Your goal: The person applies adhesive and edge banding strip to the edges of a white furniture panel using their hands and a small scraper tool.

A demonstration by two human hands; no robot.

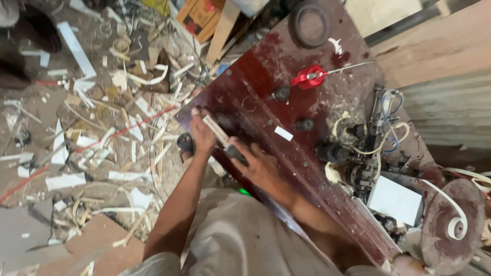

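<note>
1. The left hand pinches the far end of a narrow pale strip at frame centre; the right hand grips its dark near end.
2. The strip lies on the dark red worktable, near its left edge. Its long axis runs upper left to lower right.
3. Risk: the strip may slip off the table edge onto the scrap-littered floor if either grip loosens.
</note>
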